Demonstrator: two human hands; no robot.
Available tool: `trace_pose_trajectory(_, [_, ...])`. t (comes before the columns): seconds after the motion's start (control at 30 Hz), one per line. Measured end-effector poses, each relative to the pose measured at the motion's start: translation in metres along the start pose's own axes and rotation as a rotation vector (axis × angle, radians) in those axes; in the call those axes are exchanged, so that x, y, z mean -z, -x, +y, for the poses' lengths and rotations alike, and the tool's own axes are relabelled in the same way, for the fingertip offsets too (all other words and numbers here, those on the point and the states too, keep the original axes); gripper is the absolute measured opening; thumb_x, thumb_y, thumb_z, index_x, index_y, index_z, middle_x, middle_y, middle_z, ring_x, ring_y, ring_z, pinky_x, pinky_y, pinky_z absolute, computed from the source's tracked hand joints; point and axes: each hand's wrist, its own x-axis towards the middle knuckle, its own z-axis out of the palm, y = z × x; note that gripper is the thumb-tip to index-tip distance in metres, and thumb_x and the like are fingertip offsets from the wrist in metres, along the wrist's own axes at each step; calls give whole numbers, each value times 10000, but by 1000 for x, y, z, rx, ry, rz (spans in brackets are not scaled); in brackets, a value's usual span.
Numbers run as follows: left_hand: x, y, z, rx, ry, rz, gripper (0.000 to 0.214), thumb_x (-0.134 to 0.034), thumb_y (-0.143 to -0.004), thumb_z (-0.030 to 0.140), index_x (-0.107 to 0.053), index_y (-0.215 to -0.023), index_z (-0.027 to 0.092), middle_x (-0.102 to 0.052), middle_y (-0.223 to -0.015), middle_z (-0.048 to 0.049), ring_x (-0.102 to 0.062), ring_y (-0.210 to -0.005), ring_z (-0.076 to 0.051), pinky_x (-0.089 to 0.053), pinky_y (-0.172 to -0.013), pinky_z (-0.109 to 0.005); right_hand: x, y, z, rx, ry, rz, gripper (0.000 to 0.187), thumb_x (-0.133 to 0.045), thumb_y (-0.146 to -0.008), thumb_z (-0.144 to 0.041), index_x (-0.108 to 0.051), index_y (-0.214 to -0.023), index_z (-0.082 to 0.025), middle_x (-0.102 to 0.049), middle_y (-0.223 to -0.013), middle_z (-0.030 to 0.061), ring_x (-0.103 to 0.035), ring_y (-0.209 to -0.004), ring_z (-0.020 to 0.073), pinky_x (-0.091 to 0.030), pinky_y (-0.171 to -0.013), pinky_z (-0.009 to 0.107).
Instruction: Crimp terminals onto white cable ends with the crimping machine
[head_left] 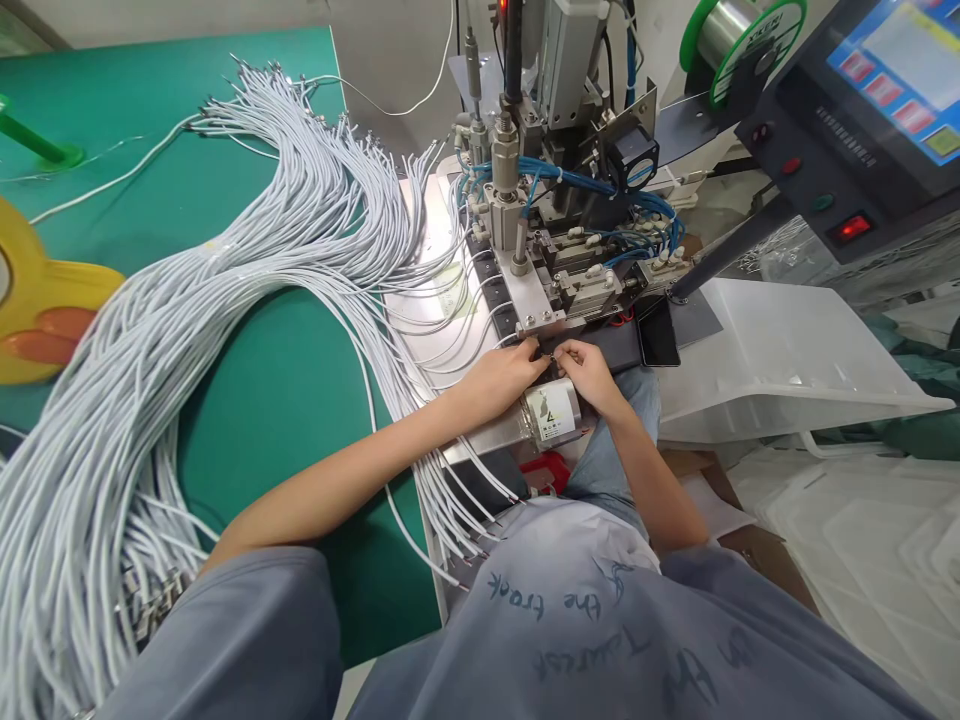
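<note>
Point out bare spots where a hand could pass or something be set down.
Bare green mat between the white cable bundle and the left forearm. Crowded: both hands meet at the machine, cables fanned alongside.

So the big bundle of cables (pixel 187 330) sprawls across the bench (pixel 285 380) on the left, its ends trailing over the near edge. Right of it sits the machine (pixel 555 200), with the wire spool (pixel 739 35) and control panel (pixel 862 120) behind and to its right. Both hands, left hand (pixel 506 375) and right hand (pixel 592 372), meet just in front of the machine. A plastic bin (pixel 787 360) sits to their right.
</note>
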Motion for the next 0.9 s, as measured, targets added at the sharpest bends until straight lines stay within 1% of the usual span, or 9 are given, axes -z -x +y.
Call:
trace_pose_trajectory(0.17, [7,2,5,22,-36,-24,340,-393,-830,28,-566,-1115,98,-559,-958,-123,-621,-722,-180,-460,-576,-266,-5,0,8,34,-96,-59,303,-515,-758,-460,-422,-614,-210,-337,-514,-70,-306,-465,81,-275,-473,230])
trace_pose_trajectory(0.33, [17,7,11,156,-90,-148,235,-424,-775,-16,-633,-751,90,-603,-738,-113,-635,-688,-225,-411,-517,-273,-11,-1,11,40,-160,-10,373,-557,-733,-527,-399,-606,-214,-257,-508,-80,-242,-455,76,-221,-452,229])
trace_pose_trajectory(0.43, [21,9,12,178,-103,-159,232,-435,-775,-15,-634,-733,96,-620,-739,-121,-640,-704,-232,-400,-519,-273,-10,-2,11,31,-134,6,357,-552,-745,-501,-406,-602,-209,-271,-510,-76,-245,-458,76,-223,-448,228])
trace_pose_trajectory(0.5, [23,9,12,177,-105,-171,227,-442,-779,-9,-637,-745,100,-623,-756,-118,-643,-717,-239,-391,-517,-273,-7,2,8,31,-99,86,332,-526,-765,-468,-406,-600,-207,-296,-514,-71,-264,-463,78,-240,-452,228])
trace_pose_trajectory(0.57, [24,9,12,193,-113,-179,234,-434,-784,-13,-638,-763,99,-623,-776,-120,-646,-738,-245,-383,-518,-271,-4,13,1,77,-40,259,288,-492,-793,-415,-422,-612,-202,-334,-535,-61,-300,-481,82,-273,-473,227])
trace_pose_trajectory(0.67, [25,9,9,266,-149,-156,266,-400,-785,-36,-633,-836,81,-624,-837,-139,-645,-790,-251,-383,-539,-271,-7,48,-18,159,127,455,242,-454,-831,-356,-504,-665,-187,-428,-576,-36,-376,-523,95,-316,-515,231])
trace_pose_trajectory(0.73, [24,10,7,322,-164,-128,279,-385,-790,-36,-622,-901,62,-623,-868,-153,-644,-806,-256,-381,-546,-273,-18,75,-29,131,261,324,237,-468,-837,-341,-579,-709,-177,-511,-585,-14,-430,-538,110,-329,-526,237])
trace_pose_trajectory(0.83, [22,10,4,352,-150,-99,281,-379,-790,-25,-618,-917,53,-628,-865,-158,-647,-786,-254,-362,-534,-271,-44,107,-33,25,421,-163,246,-492,-834,-312,-633,-682,-178,-566,-556,-2,-457,-521,117,-329,-533,242])
trace_pose_trajectory(0.9, [20,10,4,344,-137,-74,273,-385,-781,-20,-629,-871,63,-634,-844,-156,-646,-768,-253,-350,-528,-273,-63,118,-27,-3,452,-411,262,-485,-845,-296,-635,-663,-182,-568,-548,-8,-452,-517,112,-323,-536,237])
